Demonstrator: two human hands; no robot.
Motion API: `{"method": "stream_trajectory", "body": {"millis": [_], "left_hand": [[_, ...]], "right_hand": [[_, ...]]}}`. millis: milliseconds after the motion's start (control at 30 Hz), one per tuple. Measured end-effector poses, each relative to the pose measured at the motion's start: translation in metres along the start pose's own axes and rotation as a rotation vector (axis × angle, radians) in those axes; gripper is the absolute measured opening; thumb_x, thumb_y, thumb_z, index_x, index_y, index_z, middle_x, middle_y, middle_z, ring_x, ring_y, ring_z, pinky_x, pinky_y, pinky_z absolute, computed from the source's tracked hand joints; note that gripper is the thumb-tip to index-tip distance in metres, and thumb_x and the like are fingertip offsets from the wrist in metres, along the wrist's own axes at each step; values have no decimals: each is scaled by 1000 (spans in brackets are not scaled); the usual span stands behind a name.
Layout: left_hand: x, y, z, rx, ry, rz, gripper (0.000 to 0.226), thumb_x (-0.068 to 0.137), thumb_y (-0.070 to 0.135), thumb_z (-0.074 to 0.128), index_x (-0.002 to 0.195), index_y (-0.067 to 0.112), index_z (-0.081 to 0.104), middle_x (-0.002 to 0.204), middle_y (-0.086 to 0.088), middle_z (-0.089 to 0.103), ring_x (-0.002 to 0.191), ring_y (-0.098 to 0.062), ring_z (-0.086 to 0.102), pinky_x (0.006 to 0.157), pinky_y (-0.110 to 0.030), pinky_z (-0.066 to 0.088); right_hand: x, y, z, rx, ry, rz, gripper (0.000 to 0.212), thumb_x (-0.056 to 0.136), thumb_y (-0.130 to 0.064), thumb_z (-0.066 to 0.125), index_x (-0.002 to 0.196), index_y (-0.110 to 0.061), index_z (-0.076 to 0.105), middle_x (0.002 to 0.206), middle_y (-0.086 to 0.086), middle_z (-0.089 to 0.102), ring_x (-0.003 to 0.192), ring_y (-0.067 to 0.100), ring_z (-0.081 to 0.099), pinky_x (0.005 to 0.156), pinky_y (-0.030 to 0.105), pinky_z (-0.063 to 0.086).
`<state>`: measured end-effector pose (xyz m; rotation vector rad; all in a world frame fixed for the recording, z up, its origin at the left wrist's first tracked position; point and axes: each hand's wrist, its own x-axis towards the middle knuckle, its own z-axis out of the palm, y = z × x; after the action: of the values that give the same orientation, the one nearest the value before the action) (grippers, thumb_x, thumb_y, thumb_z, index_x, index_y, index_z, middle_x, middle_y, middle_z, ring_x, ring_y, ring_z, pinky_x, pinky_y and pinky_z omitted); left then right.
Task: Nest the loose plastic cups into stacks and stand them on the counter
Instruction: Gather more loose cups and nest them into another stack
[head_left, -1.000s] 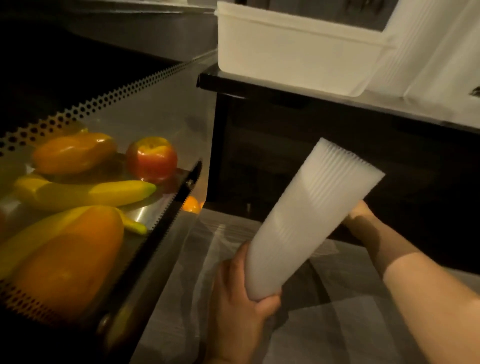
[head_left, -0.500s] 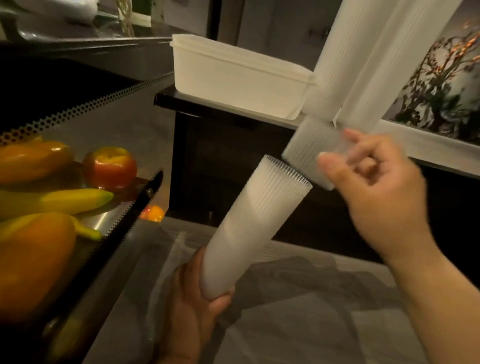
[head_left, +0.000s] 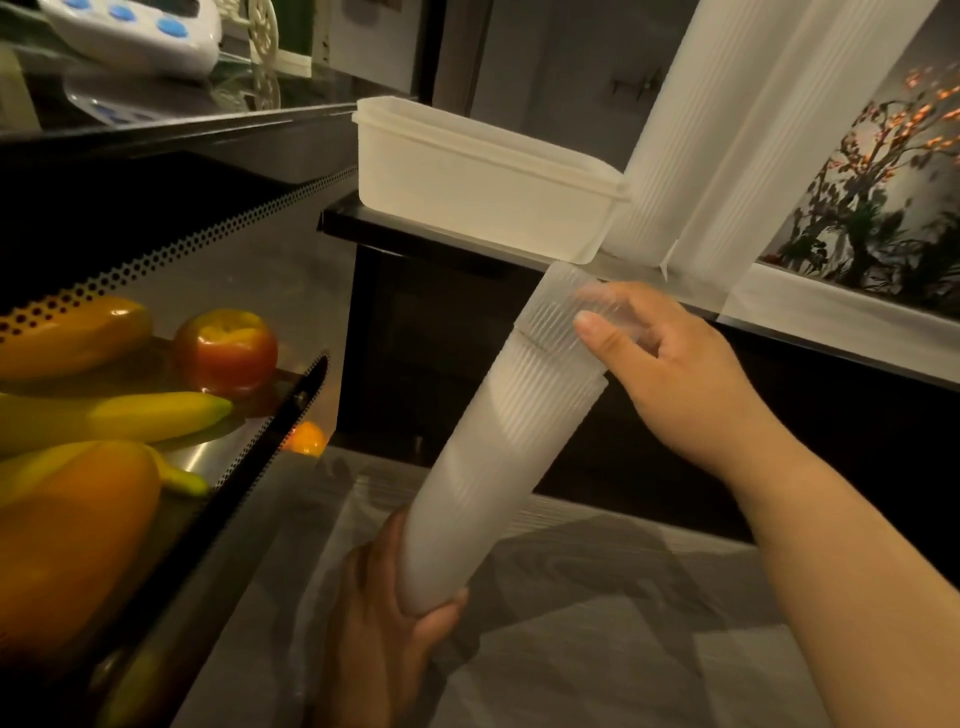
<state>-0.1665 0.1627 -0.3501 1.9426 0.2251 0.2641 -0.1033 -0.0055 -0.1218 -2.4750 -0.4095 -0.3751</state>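
1. Two hands at work. The left hand (head_left: 384, 613) grips the foot of the stack (head_left: 483, 467), which leans up and away toward the right hand (head_left: 670, 374).
2. One cup (head_left: 558, 317), ribbed and clear, pinched at its side by the right thumb and fingers. Half a second ago it hung just off the stack's open mouth; it now sits partly inside that mouth, most of its body still showing above the rim.
3. Judgement: the cup is entered but not seated; a further push down looks needed before this cup counts as nested.
4. Two tall stacks (head_left: 727, 135) stand on the tabletop (head_left: 810, 317) above and beyond the right hand, leaning against each other. These appear finished and placed.
5. One white tub (head_left: 483, 182), on the same tabletop, above the cup and beside the tall stacks.
6. One tray (head_left: 291, 405) of fruit, left of the left hand: apple (head_left: 226, 351), banana (head_left: 119, 415), others.
7. Judgement: the held stack is not yet stood on the tabletop; whether more loose cups remain cannot be told.
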Motion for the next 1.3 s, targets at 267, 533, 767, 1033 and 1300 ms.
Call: {"method": "stream_trajectory", "body": {"millis": [267,533,767,1033,1300], "left_hand": [[1,0,0,-14,-30,2,99,60,25,91,141,39,37,130,-7,48,116,-25,50,99,-45,44],[-3,-5,3,-46,33,78,102,55,25,94,121,59,24,120,-2,48,105,-20,53,89,-40,48],[-2,-8,5,-71,69,103,95,51,18,96,123,53,44,113,2,48,102,-20,52,87,-40,47],[-2,-8,5,-107,22,95,99,55,20,95,131,45,37,114,5,43,101,-13,48,87,-32,42],[1,-15,7,-77,29,68,102,52,28,95,133,49,38,116,3,45,101,-16,50,88,-37,46]], "right_hand": [[-1,-1,-5,66,36,16,59,95,-37,55,135,-69,26,113,-23,52,98,-9,54,78,11,38],[5,-8,-14,-57,59,-27,41,93,-27,51,122,-56,56,117,-10,52,89,1,53,84,19,41],[3,-6,-3,-79,23,-41,39,92,-42,51,127,-60,49,118,-13,43,102,-3,45,81,14,38],[-3,-6,-18,-34,54,-22,36,95,-30,51,119,-56,57,104,-15,51,74,-5,52,68,2,39],[0,-11,-22,-43,-96,-2,34,97,-31,47,122,-54,50,120,-23,53,96,2,55,79,22,44]]}}
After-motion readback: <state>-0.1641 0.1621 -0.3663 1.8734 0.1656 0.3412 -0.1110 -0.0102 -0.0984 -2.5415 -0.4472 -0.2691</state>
